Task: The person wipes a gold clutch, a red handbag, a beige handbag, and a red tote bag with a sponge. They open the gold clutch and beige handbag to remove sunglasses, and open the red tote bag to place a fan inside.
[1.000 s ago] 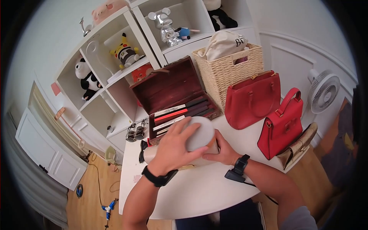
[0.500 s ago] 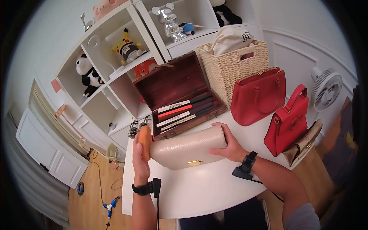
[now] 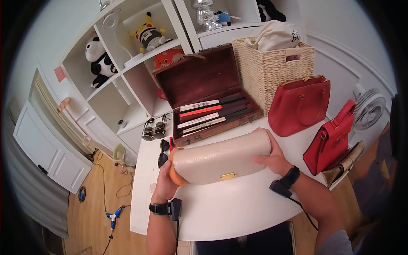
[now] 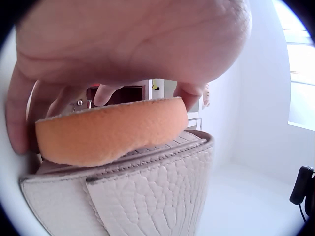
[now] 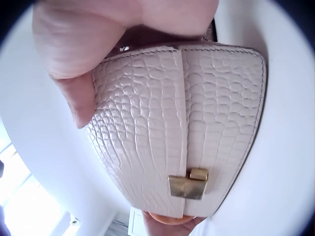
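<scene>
A beige crocodile-patterned handbag (image 3: 221, 157) with a gold clasp (image 3: 228, 176) lies across the table in front of me. My left hand (image 3: 165, 180) holds a round orange sponge pad (image 3: 176, 170) against the bag's left end. In the left wrist view, the orange edge of the pad (image 4: 108, 135) lies along the bag's stitched side, with fingers around its far side. My right hand (image 3: 276, 158) grips the bag's right end, thumb on the front face. The clasp (image 5: 188, 187) shows low in the right wrist view.
Behind the bag stands an open dark-red case (image 3: 219, 121) with several long narrow boxes. Sunglasses (image 3: 163, 153) lie at its left. Two red handbags, one taller (image 3: 299, 106) and one smaller (image 3: 329, 142), stand right, beside a gold clutch (image 3: 345, 165). A wicker basket (image 3: 276, 68) is behind.
Both hands were at the pad a second ago; then the left kept it and the right took the bag's end. The pad has since turned and come against the bag's left end.
</scene>
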`<state>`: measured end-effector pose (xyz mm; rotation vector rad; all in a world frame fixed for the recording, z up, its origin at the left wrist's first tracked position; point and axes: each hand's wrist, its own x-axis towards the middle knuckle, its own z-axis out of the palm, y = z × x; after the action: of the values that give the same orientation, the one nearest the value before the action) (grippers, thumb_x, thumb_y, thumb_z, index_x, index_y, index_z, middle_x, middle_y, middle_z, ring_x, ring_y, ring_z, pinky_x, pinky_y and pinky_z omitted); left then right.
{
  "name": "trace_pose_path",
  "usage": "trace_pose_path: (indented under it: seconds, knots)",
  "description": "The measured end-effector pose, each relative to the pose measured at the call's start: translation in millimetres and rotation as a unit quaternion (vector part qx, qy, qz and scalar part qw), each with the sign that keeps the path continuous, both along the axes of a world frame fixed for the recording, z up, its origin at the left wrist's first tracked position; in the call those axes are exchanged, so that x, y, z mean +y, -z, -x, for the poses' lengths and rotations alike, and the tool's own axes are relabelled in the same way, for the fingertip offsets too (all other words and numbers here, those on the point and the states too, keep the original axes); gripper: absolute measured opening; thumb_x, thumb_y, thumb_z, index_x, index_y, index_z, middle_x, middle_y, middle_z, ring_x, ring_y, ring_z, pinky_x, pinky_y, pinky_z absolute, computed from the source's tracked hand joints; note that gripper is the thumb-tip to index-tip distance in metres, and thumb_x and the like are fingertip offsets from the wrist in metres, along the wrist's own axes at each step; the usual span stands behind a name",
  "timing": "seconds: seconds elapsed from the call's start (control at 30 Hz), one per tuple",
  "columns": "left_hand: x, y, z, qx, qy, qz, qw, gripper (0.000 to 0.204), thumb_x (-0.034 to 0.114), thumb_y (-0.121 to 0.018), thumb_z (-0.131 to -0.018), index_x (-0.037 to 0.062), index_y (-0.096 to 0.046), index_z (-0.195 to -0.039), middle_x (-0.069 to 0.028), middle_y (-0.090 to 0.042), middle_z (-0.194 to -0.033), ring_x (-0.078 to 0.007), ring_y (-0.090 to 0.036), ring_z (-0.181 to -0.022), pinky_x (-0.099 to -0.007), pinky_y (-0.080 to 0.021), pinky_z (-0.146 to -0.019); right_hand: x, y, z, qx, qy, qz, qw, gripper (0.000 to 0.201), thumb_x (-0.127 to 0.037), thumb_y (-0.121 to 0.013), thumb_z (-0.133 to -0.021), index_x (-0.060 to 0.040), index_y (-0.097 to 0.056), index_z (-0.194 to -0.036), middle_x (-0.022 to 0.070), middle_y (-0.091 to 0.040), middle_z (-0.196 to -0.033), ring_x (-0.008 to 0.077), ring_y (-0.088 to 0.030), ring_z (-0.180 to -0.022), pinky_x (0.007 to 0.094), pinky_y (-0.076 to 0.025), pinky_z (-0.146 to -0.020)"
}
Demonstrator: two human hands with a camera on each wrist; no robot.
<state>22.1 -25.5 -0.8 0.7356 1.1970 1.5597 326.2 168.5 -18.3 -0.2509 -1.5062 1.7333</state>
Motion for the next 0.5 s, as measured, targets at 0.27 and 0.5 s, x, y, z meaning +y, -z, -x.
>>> trace_pose_path:
  seconds: [0.27,0.5]
  knots:
    - [-1.5,6.7,-3.1,-0.026,0.016,-0.112,0.993,0.07,0.056,-0.04,-0.1,0.01,-0.041,-0.152,-0.0116,-0.048,-0.152,-0.0301,-0.047,-0.14,-0.0451,-0.037,-0.115,7.5,-13.4,-5.1,0.007,-0.02,-0.047,0.999,0.089,-0.015,-0.089,-0.075,-0.0088,-0.038,-0.147,0.0078,-0.048,-0.136,0.0196,-0.052,-0.124,0.0351,-0.04,-0.109]
    - [-14.4,-15.0,-31.0,-0.004,0.218,-0.115,0.969,0.14,0.065,-0.085,-0.065,0.0069,-0.002,-0.162,-0.0173,-0.037,-0.156,-0.0294,-0.039,-0.143,-0.042,-0.028,-0.119,11.2,18.3,1.8,-0.139,0.218,-0.317,0.912,0.088,-0.023,-0.088,-0.074,-0.0079,-0.04,-0.146,0.0131,-0.044,-0.133,0.0249,-0.05,-0.121,0.0378,-0.049,-0.098]
